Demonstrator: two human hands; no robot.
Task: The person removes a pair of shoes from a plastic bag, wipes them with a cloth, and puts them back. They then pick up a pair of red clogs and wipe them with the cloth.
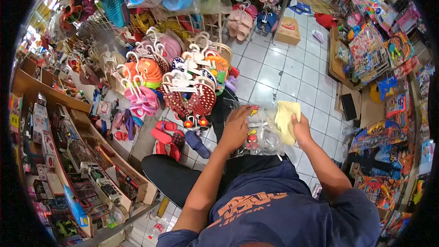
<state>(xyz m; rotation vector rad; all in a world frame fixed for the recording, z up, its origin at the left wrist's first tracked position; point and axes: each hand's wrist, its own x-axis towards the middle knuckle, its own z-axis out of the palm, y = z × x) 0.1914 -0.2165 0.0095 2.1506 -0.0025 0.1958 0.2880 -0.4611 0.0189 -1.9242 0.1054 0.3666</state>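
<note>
A clear plastic package with grey items and small red and yellow figures lies on my lap. My left hand rests on the package's left edge, its fingers bent over the plastic; whether it grips the edge is hard to see. On the package's right side, my right hand holds a pale yellow cloth between thumb and fingers. The cloth hangs against the package's upper right part.
Hanging sandals crowd the left front. Loose red slippers and a blue slipper lie on the tiled floor. A cardboard box stands farther ahead. Toy packs line the right; a wooden shelf is at left.
</note>
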